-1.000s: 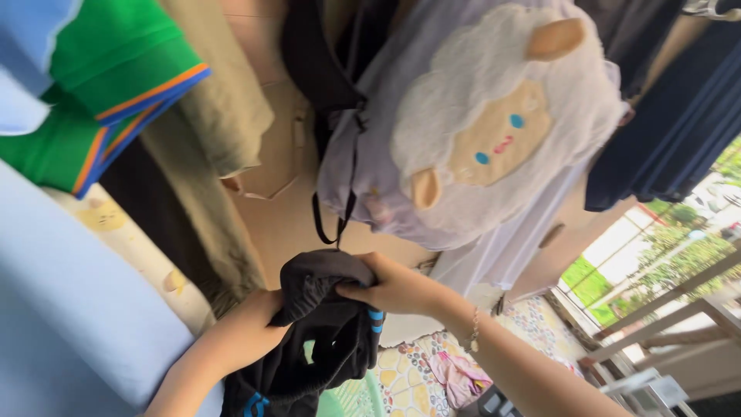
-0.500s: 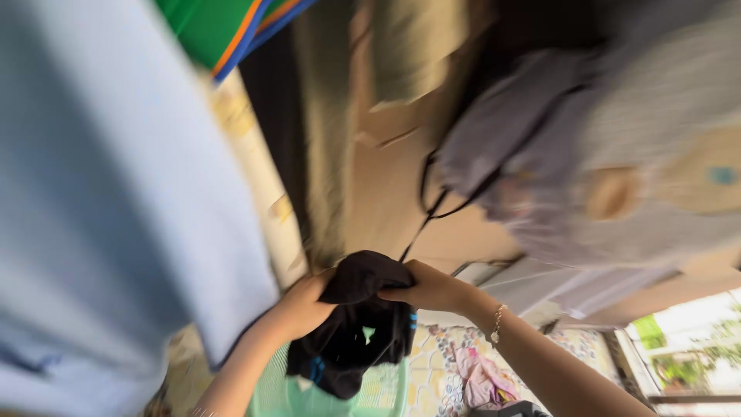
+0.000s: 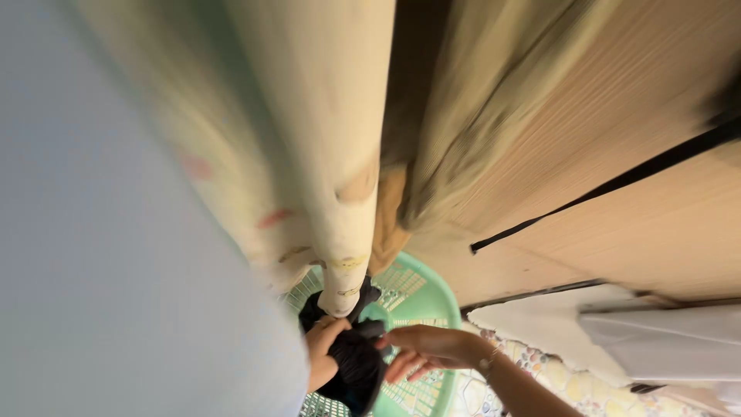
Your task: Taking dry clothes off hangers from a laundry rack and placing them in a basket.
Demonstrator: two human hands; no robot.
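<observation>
Black garment (image 3: pixel 356 363) = bunched-up dark cloth, crumpled into a lumpy wad, matte, no clear shape; a bit of it pokes up near the cream fabric above. It sits low centre of view, held between both hands, right over the green basket (image 3: pixel 432 297).

L hand (image 3: pixel 323 351): fingers curled round the left side of the wad, gripping it; forearm mostly hidden behind the pale blue cloth (image 3: pixel 116 255) filling the left of the frame.

R hand (image 3: pixel 421 351): fingers partly spread, fingertips on the right edge of the black garment, looks like a light pinch rather than a full fist; thin bracelet (image 3: pixel 486 361) at the wrist.

Basket is mint-green plastic w/ lattice sides, round rim, sits below/behind the hands. Hanging cream cloth (image 3: pixel 332 154) w/ small coloured prints drops down to just touch the top of the wad. Olive-tan cloth (image 3: pixel 463 116) hangs beside it, blurred. Tan wooden panel (image 3: pixel 633 139) to the right, patterned pebble-print floor (image 3: pixel 540 371) bottom right.
</observation>
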